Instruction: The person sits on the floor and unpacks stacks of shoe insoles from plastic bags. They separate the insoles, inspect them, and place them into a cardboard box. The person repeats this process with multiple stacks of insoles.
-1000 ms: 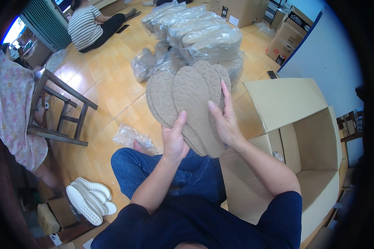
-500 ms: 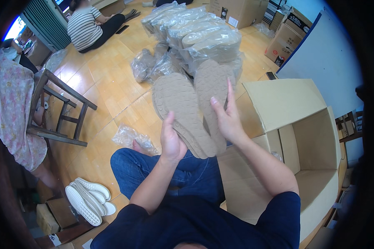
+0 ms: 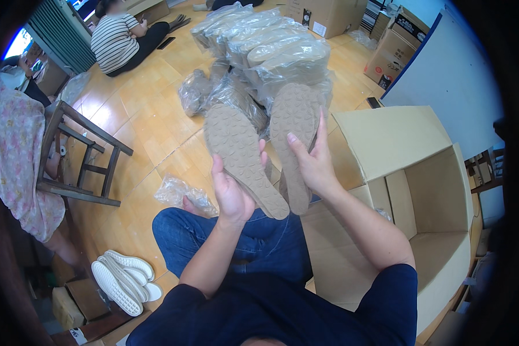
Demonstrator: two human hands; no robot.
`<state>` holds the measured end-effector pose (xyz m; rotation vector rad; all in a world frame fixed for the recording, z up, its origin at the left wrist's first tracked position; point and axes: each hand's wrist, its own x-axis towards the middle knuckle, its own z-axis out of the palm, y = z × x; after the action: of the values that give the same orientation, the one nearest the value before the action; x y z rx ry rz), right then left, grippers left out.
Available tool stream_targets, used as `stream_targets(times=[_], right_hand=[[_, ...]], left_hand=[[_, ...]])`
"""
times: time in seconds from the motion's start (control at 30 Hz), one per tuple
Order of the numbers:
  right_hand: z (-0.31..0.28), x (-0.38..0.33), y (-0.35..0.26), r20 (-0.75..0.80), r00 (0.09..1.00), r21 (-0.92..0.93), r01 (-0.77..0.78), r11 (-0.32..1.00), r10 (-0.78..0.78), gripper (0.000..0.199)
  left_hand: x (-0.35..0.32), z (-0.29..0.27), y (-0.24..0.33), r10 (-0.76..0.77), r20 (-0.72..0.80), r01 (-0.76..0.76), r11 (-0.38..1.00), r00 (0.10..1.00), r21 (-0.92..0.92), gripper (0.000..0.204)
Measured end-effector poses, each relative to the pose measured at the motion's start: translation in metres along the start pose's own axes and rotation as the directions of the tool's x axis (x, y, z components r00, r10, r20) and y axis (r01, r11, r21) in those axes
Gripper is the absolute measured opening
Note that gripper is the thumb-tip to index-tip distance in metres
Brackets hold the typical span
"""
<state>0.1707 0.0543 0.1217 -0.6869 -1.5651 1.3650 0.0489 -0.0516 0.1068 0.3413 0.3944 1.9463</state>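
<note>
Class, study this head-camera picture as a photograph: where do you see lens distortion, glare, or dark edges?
Head view: a black fisheye ring darkens the corners; the edges of the open cardboard box bow near the rim; ceiling light glares off the glossy wooden floor and the plastic-wrapped bundles; the tan soles in the left hand and right hand are sharp, evenly lit.

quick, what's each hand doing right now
left hand: closed on the left tan sole
right hand: closed on the right tan sole
</note>
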Motion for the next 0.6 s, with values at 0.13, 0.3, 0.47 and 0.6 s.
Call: stream_targets(times=[0.13, 0.3, 0.47, 0.6], right_hand=[[0.004, -0.011, -0.007, 0.145, 0.989, -0.055, 0.037, 0.998, -0.028, 0.079], [0.004, -0.006, -0.008, 0.095, 0.995, 0.07, -0.017, 0.997, 0.011, 0.07], [-0.004, 0.003, -0.005, 0.003, 0.991, 0.21, -0.13, 0.969, 0.133, 0.062], [0.001, -0.008, -0.005, 0.123, 0.99, 0.061, -0.074, 0.995, 0.066, 0.071]], left_hand=[[0.002, 0.009, -0.013, 0.177, -0.096, -0.124, 0.905, 0.98, 0.407, 0.055], [0.003, 0.007, -0.008, 0.081, -0.132, -0.053, 0.977, 0.988, 0.208, 0.061], [0.001, 0.002, 0.003, 0.017, -0.088, -0.01, 0.997, 0.996, 0.075, 0.063], [0.0, 0.008, -0.01, -0.077, -0.095, 0.091, 0.984, 0.992, 0.156, 0.061]])
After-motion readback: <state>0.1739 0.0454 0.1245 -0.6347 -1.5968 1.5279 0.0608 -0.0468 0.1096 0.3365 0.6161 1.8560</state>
